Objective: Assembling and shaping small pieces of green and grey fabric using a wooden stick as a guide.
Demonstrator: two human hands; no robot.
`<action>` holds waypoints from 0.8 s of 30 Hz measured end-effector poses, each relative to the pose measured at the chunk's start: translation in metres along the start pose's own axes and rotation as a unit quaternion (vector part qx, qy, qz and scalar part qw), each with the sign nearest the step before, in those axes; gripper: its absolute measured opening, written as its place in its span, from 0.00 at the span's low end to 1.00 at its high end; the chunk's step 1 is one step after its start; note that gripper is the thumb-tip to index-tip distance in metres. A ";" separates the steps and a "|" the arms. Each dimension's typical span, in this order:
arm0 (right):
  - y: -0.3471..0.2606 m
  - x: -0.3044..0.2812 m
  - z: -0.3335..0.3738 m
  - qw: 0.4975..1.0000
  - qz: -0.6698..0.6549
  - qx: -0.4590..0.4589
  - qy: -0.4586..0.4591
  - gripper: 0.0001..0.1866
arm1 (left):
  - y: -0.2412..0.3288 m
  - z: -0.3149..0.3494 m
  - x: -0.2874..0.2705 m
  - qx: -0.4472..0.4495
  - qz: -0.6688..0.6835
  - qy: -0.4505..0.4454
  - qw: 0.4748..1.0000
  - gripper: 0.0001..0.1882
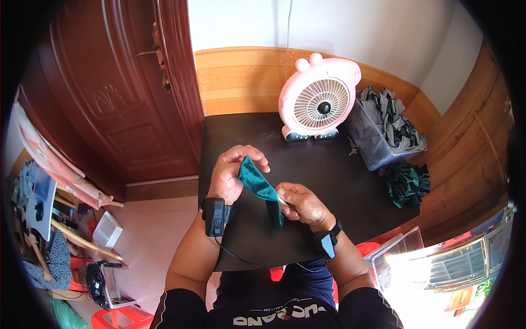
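Green velvet strip (258,187) held up between both hands, above the black table (342,189).
Right hand (306,206) fingers pinch at its edge by a pale bit (282,202), unclear what; left hand (230,171) fingers curl round the upper end, can't tell if clamped. Soft glossy pile, narrow, lower end drooping: best kept lightly tensioned, pinch small, nap uncrushed.

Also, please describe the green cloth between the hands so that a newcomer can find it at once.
Find the black table, then the left hand and right hand above it. Between them is the cloth: one shiny strip, unlike the ruffled green bunch by the bin.
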State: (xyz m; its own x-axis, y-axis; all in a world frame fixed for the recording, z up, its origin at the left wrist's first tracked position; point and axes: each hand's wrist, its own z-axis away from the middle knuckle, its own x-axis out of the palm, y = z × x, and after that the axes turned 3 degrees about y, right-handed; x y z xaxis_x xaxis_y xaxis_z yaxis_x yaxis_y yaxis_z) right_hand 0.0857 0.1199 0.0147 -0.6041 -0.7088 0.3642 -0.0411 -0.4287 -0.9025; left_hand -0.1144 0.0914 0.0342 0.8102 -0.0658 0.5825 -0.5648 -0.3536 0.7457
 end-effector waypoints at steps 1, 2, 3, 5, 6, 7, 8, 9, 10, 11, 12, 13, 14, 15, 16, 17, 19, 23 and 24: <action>-0.001 0.001 0.000 1.000 -0.008 0.006 0.000 0.11 | 0.001 0.000 -0.002 0.000 -0.001 0.001 1.000 0.06; -0.002 0.002 0.001 1.000 -0.009 0.006 -0.001 0.11 | 0.001 0.000 -0.006 0.020 0.001 -0.028 0.999 0.07; -0.003 0.003 0.001 1.000 -0.006 0.008 -0.004 0.12 | 0.000 0.000 -0.008 0.039 0.004 -0.056 0.998 0.07; -0.003 0.005 0.002 1.000 -0.003 0.012 -0.006 0.12 | -0.003 -0.001 -0.011 0.041 0.003 -0.047 0.998 0.07; -0.003 0.007 0.002 0.999 0.029 -0.004 0.015 0.12 | -0.004 -0.001 -0.012 0.044 0.002 -0.037 0.998 0.07; -0.002 0.009 0.001 0.997 0.062 -0.020 0.037 0.12 | -0.005 -0.002 -0.012 0.043 0.002 -0.037 0.998 0.07; 0.000 0.009 0.000 0.997 0.061 -0.020 0.037 0.12 | -0.005 -0.002 -0.013 0.018 0.015 0.004 1.000 0.07; 0.002 0.007 -0.002 0.989 0.114 -0.063 0.065 0.11 | -0.006 -0.002 -0.013 -0.007 0.027 0.045 0.999 0.07; 0.005 0.007 -0.005 0.976 0.166 -0.105 0.091 0.10 | -0.007 -0.003 -0.016 -0.006 0.026 0.046 0.999 0.07; 0.009 0.007 -0.007 0.977 0.165 -0.105 0.089 0.10 | -0.009 -0.005 -0.020 -0.017 0.007 0.054 0.998 0.07; 0.014 0.009 -0.007 0.962 0.190 -0.160 0.110 0.10 | -0.010 -0.005 -0.022 -0.027 -0.013 0.063 0.998 0.07; 0.017 0.010 -0.008 0.944 0.214 -0.215 0.131 0.09 | -0.010 -0.005 -0.021 -0.028 -0.013 0.063 0.998 0.07; 0.017 0.011 -0.008 0.944 0.214 -0.214 0.132 0.09 | -0.011 -0.005 -0.018 -0.019 -0.041 0.067 0.997 0.07; 0.017 0.012 -0.008 0.935 0.227 -0.225 0.155 0.09 | -0.012 -0.005 -0.017 -0.009 -0.070 0.071 0.995 0.07; 0.017 0.014 -0.007 0.925 0.239 -0.235 0.178 0.09 | -0.012 -0.004 -0.016 -0.009 -0.071 0.072 0.995 0.07; 0.016 0.015 -0.007 0.925 0.239 -0.235 0.177 0.09 | -0.013 -0.004 -0.015 -0.011 -0.086 0.066 0.994 0.07; 0.013 0.017 -0.005 0.890 0.299 -0.287 0.189 0.07 | -0.014 -0.003 -0.014 -0.013 -0.102 0.061 0.993 0.08; 0.011 0.021 -0.003 0.860 0.322 -0.336 0.208 0.04 | -0.014 -0.001 -0.011 -0.025 -0.150 0.022 0.988 0.08; 0.011 0.021 -0.003 0.845 0.337 -0.353 0.219 0.04 | -0.013 0.000 -0.012 -0.005 -0.179 0.044 0.983 0.08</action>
State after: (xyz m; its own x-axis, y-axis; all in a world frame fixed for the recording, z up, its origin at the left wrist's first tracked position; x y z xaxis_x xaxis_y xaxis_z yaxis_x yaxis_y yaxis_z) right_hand 0.0695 0.1020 0.0119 -0.9096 -0.3173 -0.2683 0.0591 0.5403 -0.8394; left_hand -0.1167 0.0963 0.0177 0.9406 0.1429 0.3081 -0.2480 -0.3309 0.9105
